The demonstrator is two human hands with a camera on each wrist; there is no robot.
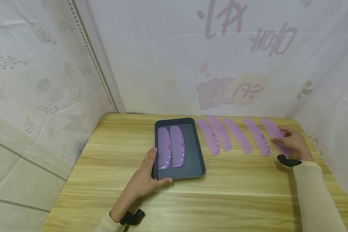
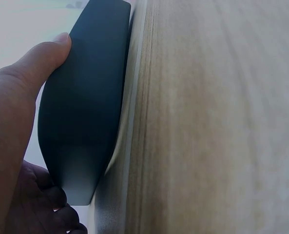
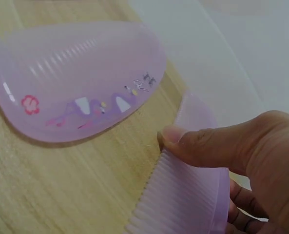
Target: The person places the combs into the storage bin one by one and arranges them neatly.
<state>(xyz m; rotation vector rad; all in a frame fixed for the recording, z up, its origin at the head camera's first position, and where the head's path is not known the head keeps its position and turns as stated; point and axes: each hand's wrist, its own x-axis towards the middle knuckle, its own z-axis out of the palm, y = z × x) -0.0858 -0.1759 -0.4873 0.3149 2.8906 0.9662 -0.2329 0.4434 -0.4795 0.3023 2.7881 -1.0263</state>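
My left hand (image 1: 143,180) holds the near left corner of a dark grey tray (image 1: 192,161), fingers along its left side and thumb at the front rim. In the left wrist view the thumb rests at the edge of the tray (image 2: 86,97). Inside the tray two purple combs lie side by side, a left comb (image 1: 164,148) and a right comb (image 1: 177,146). At the far right my right hand (image 1: 294,141) pinches another purple comb (image 3: 193,185) between thumb and fingers; the comb looks tilted on its edge in the right wrist view.
Several purple combs lie in a slanted row right of the tray, among them one comb (image 1: 207,137) beside it and another comb (image 1: 256,137) near my right hand. They rest on a wood-grain table (image 1: 220,199). Patterned cloth (image 1: 150,64) hangs behind and at the sides.
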